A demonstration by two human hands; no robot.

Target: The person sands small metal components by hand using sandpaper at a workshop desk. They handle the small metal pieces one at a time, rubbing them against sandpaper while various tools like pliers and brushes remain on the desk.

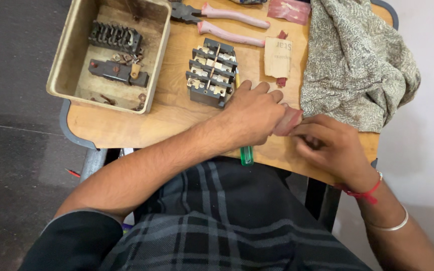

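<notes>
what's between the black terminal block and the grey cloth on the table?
In the head view, between the black terminal block and the grey cloth lies a torn cardboard scrap with small red sandpaper bits at its top and bottom edges.

Small wooden table (126, 125) with rounded corners and a dark metal rim, occupying the centre of the view. Dark speckled floor (16, 150), apparently stone, extends from 7 to 11 o'clock. A pale, plain surface (428, 125), possibly a wall, lies at 3 o'clock. Lighting soft and even.
</notes>
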